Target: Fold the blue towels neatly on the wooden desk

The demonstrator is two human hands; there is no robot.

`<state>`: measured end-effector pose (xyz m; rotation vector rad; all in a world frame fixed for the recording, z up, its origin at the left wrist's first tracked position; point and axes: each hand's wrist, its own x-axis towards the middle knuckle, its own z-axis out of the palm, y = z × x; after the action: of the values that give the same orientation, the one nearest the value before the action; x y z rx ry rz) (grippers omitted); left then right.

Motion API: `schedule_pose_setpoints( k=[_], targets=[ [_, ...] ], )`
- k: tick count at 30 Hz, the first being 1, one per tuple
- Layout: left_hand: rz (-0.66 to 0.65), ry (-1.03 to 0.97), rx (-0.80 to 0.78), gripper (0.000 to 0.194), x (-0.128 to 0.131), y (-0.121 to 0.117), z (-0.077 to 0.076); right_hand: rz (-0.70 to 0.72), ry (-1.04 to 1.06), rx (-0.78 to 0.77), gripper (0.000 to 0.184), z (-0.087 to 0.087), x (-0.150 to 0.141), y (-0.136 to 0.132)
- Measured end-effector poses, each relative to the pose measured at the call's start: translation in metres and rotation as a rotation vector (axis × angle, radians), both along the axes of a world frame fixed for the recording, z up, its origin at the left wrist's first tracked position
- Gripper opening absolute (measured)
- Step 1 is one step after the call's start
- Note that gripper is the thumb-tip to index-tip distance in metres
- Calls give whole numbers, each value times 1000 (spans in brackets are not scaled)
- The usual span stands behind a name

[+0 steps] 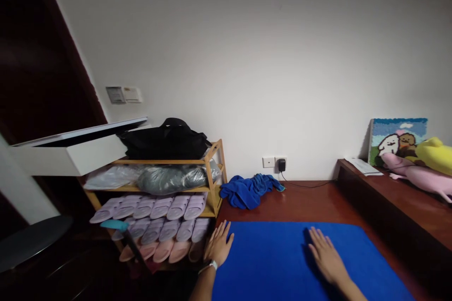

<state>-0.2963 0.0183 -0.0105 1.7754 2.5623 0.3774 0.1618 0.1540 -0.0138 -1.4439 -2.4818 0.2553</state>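
A blue cloth (268, 258) is spread flat over the reddish-brown wooden tabletop (307, 202). At its left edge my left hand (218, 245) rests with fingers stretched out, a watch on the wrist. My right hand (326, 256) is over the right part of the cloth, palm down, fingers extended and holding nothing. Whether the right palm presses on the cloth or hovers just above it, I cannot tell. Beyond the spread cloth, a crumpled blue towel (247, 190) lies near the wall.
A wooden shoe rack (210, 174) with several slippers (162, 207) and a black bag (167, 141) stands left, beside an open white box (95, 153). A plugged-in black adapter (281, 165) trails a cable. On the raised right ledge (399, 193) lie plush toys (416, 176) and a picture (399, 138).
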Motion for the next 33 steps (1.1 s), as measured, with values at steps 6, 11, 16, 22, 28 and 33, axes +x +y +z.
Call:
schedule_pose_setpoints(
  k=[6,11,16,22,28,33],
  targets=[
    [3,28,14,63,-3,1,-6,335,79,-148,73,37,-159,-43],
    [-9,55,15,62,-10,5,-14,263,41,-196,70,31,-164,-13],
    [-15,51,24,62,-13,7,-15,48,-51,-126,72,7,-44,45],
    [-7,53,14,63,-14,8,-15,-289,-213,-62,74,-28,128,110],
    [-10,50,13,63,-12,6,-13,-338,-252,-115,74,-23,151,112],
    [-23,46,-5,63,-7,5,-7,-444,-274,-159,68,19,118,102]
  ],
)
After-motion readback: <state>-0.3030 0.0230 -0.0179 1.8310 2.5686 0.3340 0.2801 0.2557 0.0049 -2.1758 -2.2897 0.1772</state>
